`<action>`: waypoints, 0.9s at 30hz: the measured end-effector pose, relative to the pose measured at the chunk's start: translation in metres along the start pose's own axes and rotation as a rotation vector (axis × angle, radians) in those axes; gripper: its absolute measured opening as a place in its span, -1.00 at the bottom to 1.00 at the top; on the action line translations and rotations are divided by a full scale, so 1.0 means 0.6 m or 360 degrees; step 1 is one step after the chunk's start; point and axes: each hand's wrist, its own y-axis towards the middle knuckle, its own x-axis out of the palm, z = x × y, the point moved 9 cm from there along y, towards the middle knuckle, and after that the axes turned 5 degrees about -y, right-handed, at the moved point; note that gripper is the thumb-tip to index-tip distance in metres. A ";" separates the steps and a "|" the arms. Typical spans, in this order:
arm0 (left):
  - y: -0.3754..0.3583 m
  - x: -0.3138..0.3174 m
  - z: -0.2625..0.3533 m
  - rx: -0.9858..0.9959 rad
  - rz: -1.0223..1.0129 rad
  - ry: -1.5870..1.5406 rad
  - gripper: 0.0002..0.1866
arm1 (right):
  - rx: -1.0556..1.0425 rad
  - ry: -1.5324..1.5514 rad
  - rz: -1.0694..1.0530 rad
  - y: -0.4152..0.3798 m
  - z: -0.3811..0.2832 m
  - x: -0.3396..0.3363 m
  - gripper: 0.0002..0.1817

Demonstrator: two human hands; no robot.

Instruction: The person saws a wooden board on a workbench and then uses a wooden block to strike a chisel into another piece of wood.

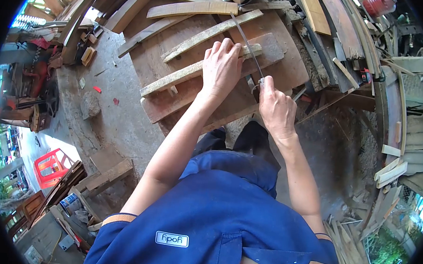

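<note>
A long, pale, rough-edged wood strip [176, 80] lies slanted across boards on the workbench. My left hand [222, 68] is closed over this strip near its right end, pressing it down. My right hand [277, 109] is wrapped round the handle of a saw, whose thin blade [245, 38] crosses the strip just right of my left hand. The handle is mostly hidden by my fingers. Behind lies a second rough strip [211, 35], parallel to the first and untouched. A smoother curved piece [193, 9] rests farther back.
Planks [344, 28] are piled at the back right, and more boards [130, 8] lean at the back left. A red plastic stool [51, 168] stands at far left. Wood scraps [392, 171] are at the right. A stone chunk [90, 105] sits on the concrete floor.
</note>
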 end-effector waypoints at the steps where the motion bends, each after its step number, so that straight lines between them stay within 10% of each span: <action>1: -0.002 0.001 0.001 -0.0007 -0.0004 -0.0003 -0.75 | -0.0010 0.0031 0.0021 0.000 -0.002 -0.001 -0.86; 27: -0.010 -0.008 0.013 -0.0003 0.0234 0.0180 -0.80 | -0.0176 0.0166 -0.0043 0.049 -0.003 0.009 -0.85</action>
